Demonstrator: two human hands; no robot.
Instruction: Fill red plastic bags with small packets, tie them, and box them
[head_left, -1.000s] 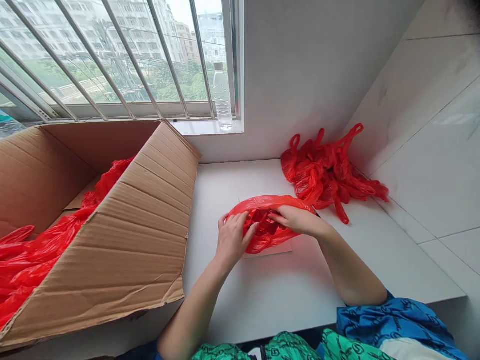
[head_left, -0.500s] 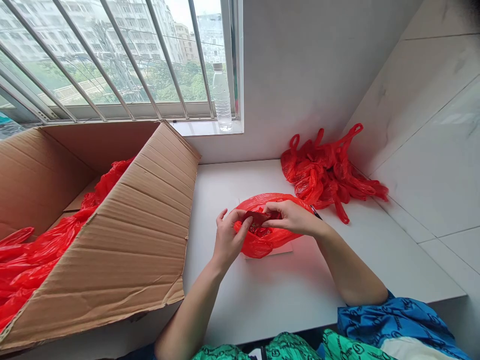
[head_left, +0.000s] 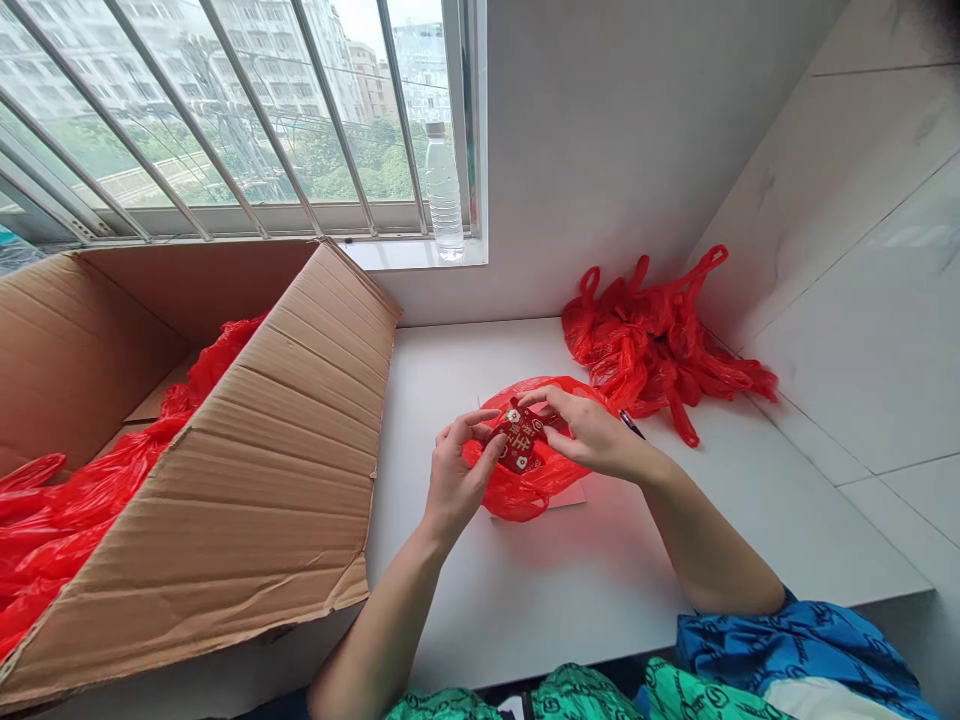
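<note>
Between my two hands is a small dark red packet printed with gold characters and white flowers, its printed face turned up towards me. My left hand pinches its left edge between thumb and fingers. On the right side, the thumb and fingers of my right hand close on its other edge. Under both hands lies an opened red plastic bag, its mouth spread around the packet. What else is inside the bag is hidden by my hands and the packet.
To the left stands a large open cardboard box holding red plastic bags. More crumpled red bags lie by the wall on the white tabletop. Beside my right hand is a dark pen-like object. A clear bottle stands on the windowsill.
The packet has tilted so that its printed face now shows. My right hand has shifted slightly right and its fingers have spread along the packet's edge.
</note>
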